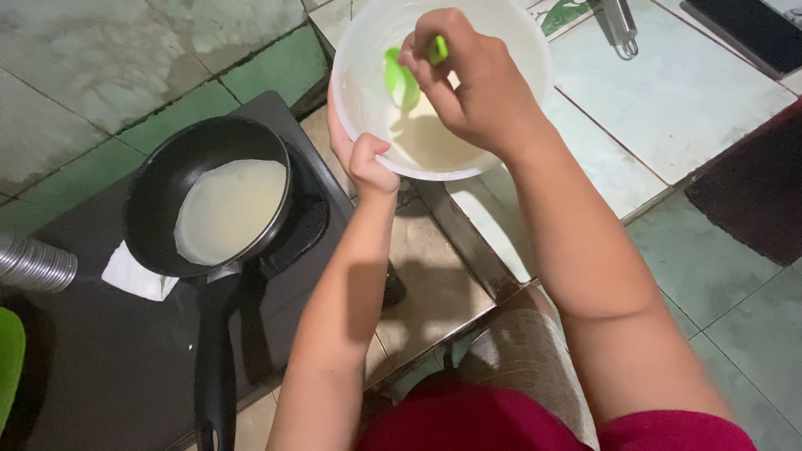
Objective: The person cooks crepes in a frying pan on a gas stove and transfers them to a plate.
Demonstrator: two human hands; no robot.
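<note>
The left hand (365, 159) grips the rim of a white bowl (359, 75). The right hand (476, 79) pinches a green spatula (401, 79) in its batter. A black pan (167, 175) of pale batter sits nearby.

Black frying pan (171, 179) with pale batter round (230, 209) on dark stove (100, 367); white folded cloth (138, 276) beside pan, near stove's left edge; ribbed metal hose (33, 263) at left edge.

Single head-worn view, looking steeply down, close over bowl (368, 92), pan (167, 188) and floor tiles (668, 108)
</note>
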